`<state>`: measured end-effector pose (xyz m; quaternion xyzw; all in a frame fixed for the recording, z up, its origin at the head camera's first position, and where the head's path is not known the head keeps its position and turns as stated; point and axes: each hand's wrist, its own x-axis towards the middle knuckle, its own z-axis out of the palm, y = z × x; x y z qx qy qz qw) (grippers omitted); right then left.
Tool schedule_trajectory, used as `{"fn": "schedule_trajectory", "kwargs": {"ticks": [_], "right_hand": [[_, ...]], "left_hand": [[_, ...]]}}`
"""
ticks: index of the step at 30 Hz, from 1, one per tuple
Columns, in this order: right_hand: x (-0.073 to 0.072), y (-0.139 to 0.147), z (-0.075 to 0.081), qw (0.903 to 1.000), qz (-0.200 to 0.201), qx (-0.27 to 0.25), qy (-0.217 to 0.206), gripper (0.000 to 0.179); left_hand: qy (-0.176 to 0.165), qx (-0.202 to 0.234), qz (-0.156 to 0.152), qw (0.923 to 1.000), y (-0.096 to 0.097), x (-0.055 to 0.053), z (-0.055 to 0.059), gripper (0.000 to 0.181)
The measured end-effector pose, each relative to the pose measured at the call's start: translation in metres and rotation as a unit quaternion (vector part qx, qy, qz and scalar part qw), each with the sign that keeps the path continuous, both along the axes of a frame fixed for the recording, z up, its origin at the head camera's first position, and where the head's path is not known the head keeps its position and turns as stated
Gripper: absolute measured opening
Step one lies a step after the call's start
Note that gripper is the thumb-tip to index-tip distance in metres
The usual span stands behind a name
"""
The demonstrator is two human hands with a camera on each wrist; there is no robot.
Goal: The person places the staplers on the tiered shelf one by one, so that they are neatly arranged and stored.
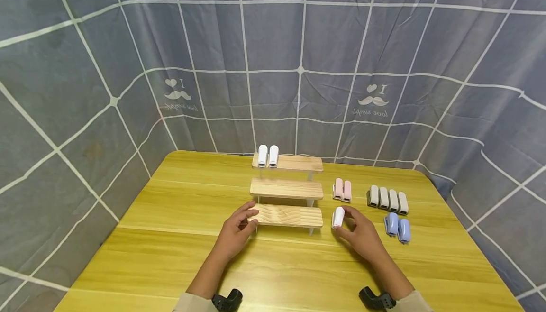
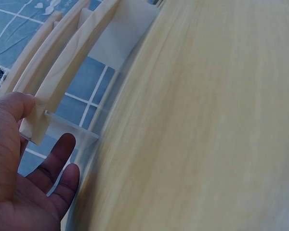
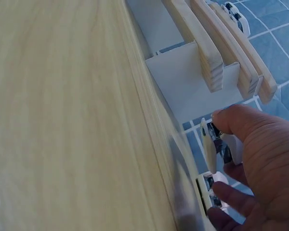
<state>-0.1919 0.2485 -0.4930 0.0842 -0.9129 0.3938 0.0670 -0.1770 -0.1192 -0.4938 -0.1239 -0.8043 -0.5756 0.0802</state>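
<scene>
A three-tier wooden display stand (image 1: 285, 215) with pale legs stands at the table's middle. My left hand (image 1: 239, 230) holds the left end of its lowest board between thumb and forefinger; the other fingers spread loosely in the left wrist view. My right hand (image 1: 360, 233) pinches a small white stapler-like gadget (image 1: 338, 217) just right of that board. Its dark mechanism shows between two white arms in the right wrist view. Two similar white gadgets (image 1: 268, 156) stand side by side on the top board's left end.
Right of the stand are two pink gadgets (image 1: 342, 190), a row of several grey-white ones (image 1: 387, 199) and two blue ones (image 1: 397, 227). A grey checked curtain (image 1: 273, 94) surrounds the back and sides of the wooden table (image 1: 179, 193).
</scene>
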Motion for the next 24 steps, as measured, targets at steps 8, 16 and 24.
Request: {"fn": "schedule_trajectory", "kwargs": {"ticks": [8,16,24], "right_hand": [[0.004,-0.004,0.005,0.9994,0.012,-0.031,0.006,0.065],[0.005,-0.012,0.009,0.9983,0.034,-0.026,0.038,0.063],[0.008,-0.016,0.009,0.9977,0.039,-0.024,0.05,0.062]], "left_hand": [[0.011,-0.003,0.012,0.9999,0.003,-0.001,-0.001,0.024],[0.006,-0.001,0.025,0.9997,0.005,0.0,0.0,0.025],[0.009,-0.001,0.001,1.0,0.001,-0.001,-0.003,0.024]]}}
